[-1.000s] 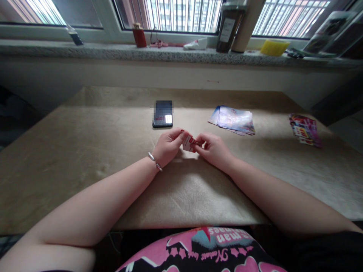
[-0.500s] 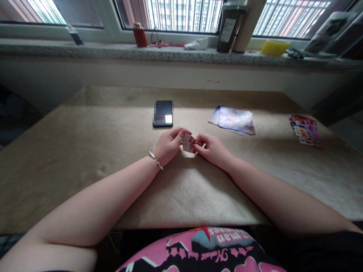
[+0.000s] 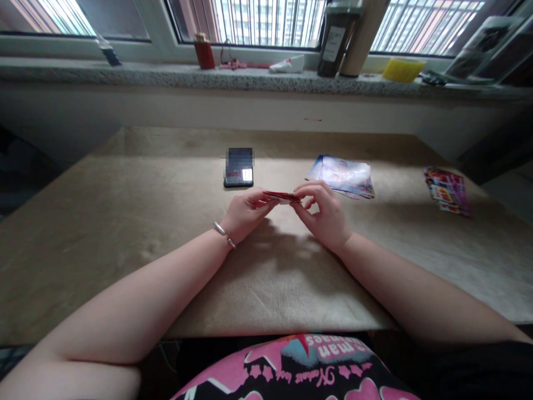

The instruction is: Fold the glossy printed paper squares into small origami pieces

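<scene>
A small red-and-white printed card [image 3: 283, 196] is held up above the table between both hands, nearly edge-on to me. It may be a thin packet; its flat face is mostly hidden. At its left end, my left hand [image 3: 248, 210] pinches it between thumb and fingers, and a silver open bangle [image 3: 220, 228] circles that wrist. My right hand [image 3: 325, 215] grips the other end with thumb and fingertips, the fingers curved. Just beyond the left hand lies a dark phone [image 3: 239, 169], part of it pixelated.
A fanned pile of pale blue-purple cards [image 3: 345, 175] lies behind my right hand. Farther right sit several colourful packets [image 3: 447, 191]. On the stone windowsill [image 3: 154, 75] stand a red lighter [image 3: 204, 51], a dark labelled container [image 3: 335, 41] and a yellow block [image 3: 403, 70].
The card has tipped from showing its printed face to nearly edge-on. My right hand has shifted slightly right and lifted, with its fingers now at the card's right end.
</scene>
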